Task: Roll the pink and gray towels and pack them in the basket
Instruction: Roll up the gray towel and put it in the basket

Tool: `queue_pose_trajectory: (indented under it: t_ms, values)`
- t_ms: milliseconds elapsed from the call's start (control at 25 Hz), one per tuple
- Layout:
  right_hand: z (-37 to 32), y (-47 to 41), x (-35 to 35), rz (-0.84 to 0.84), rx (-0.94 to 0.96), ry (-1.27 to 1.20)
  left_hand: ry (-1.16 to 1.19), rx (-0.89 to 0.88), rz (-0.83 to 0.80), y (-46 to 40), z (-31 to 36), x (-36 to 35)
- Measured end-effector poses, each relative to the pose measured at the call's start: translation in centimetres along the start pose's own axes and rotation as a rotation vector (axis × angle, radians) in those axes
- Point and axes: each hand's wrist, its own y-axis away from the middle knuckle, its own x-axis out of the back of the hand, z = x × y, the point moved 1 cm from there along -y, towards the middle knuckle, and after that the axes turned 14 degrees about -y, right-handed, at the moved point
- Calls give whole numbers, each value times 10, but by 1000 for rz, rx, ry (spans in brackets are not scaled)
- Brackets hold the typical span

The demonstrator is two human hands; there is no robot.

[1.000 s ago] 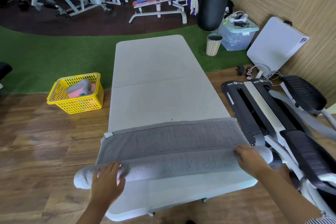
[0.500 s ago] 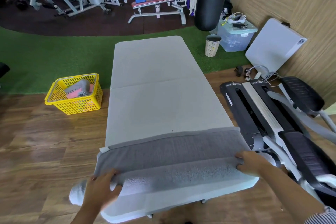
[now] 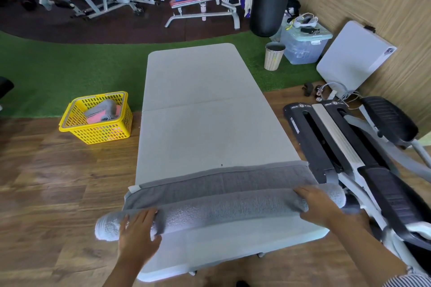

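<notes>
**Gray towel rolled across the near tabletop**

The gray towel [image 3: 219, 196] is laid across the near end of the tabletop [image 3: 200, 105], partly rolled. The left hand [image 3: 137, 233] is pressed flat on the roll's left end, fingers straight. The right hand [image 3: 314, 202] is laid over the right end, fingers loosely curved. Rolled towels are seen in the yellow basket [image 3: 98, 133] on the floor.

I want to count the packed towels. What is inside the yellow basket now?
Inside the yellow basket lie a gray rolled towel and a pink rolled towel, touching each other. Anything beneath them is covered, so the full count cannot be told.
</notes>
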Motion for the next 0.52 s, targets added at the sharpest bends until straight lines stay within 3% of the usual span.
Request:
queue_pose_trajectory:
  t_ms: [160, 320, 520]
  values:
    - [-6, 6, 14, -105, -69, 76, -12, -85, 77, 5, -6, 13]
    - [-1, 4, 21, -230, -146, -6, -3, -80, -37, -2, -23, 13]
    - [-12, -2, 22, 34, 6, -128, 56, -4, 178, -11, -2, 13]
